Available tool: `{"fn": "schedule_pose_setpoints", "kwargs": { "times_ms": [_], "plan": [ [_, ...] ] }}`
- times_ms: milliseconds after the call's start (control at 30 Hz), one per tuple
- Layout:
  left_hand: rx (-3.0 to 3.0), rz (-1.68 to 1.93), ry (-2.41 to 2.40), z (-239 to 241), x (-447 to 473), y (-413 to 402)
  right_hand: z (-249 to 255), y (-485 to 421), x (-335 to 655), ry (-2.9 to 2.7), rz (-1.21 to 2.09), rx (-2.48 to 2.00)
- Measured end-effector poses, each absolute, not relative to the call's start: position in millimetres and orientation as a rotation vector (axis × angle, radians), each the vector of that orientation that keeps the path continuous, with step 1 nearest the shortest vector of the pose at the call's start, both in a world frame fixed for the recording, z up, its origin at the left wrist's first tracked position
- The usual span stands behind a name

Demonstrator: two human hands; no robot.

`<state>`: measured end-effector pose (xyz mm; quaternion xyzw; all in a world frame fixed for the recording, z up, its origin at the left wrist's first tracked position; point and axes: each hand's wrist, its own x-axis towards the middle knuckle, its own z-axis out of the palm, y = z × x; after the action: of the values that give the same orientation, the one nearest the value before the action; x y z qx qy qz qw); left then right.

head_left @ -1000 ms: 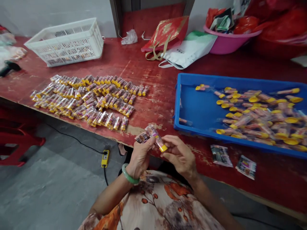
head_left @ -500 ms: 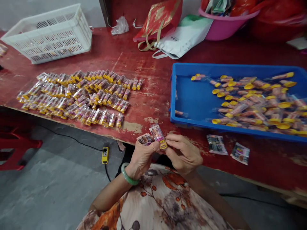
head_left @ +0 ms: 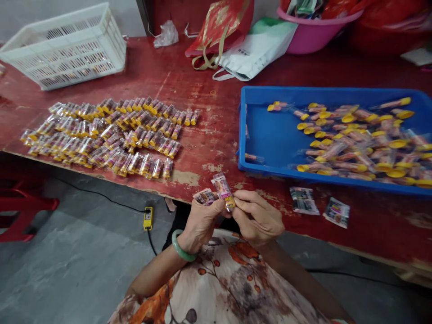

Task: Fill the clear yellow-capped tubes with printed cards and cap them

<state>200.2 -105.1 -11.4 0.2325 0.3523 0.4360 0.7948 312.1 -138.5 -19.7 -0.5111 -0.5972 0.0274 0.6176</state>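
Observation:
Just over the table's front edge, my left hand [head_left: 202, 225] is closed, its thumb pressed on a small clear tube pack [head_left: 223, 190] with a printed paper and a yellow bottom end. A few printed paper labels [head_left: 204, 196] also stick out between that hand's fingers. My right hand [head_left: 259, 217] pinches the pack's lower right side with thumb and fingertips; the exact grip is partly hidden. Two loose piles of printed labels, one nearer [head_left: 303, 200] and one farther right [head_left: 337, 212], lie on the table to the right of my hands.
Rows of finished-looking yellow-ended packs [head_left: 111, 135] cover the table's left part. A blue tray [head_left: 270, 135] at right holds many unlabelled yellow-ended tubes [head_left: 354, 130]. Behind are a white crate [head_left: 81, 54], bags [head_left: 256, 49] and a pink basin [head_left: 310, 36]. A red stool [head_left: 27, 207] stands on the floor.
Both hands stay almost in place with the same pack, which is turned very slightly. The whole view has shifted a little.

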Motion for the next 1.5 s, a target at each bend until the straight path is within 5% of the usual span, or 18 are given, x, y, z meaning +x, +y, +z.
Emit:
{"fn": "schedule_pose_setpoints", "kwargs": {
  "times_ms": [733,1133,1500],
  "plan": [
    [0.409,0.998,0.819,-25,195,-96,-41,-134,317,-1.756,-0.243,-1.248],
    [0.697,1.02,0.84,-42,157,-52,-9,-42,300,-1.154,1.219,-1.433],
    [0.4,1.115,1.002,-37,128,-42,-39,110,284,-0.781,1.133,-1.544]
  ]
}}
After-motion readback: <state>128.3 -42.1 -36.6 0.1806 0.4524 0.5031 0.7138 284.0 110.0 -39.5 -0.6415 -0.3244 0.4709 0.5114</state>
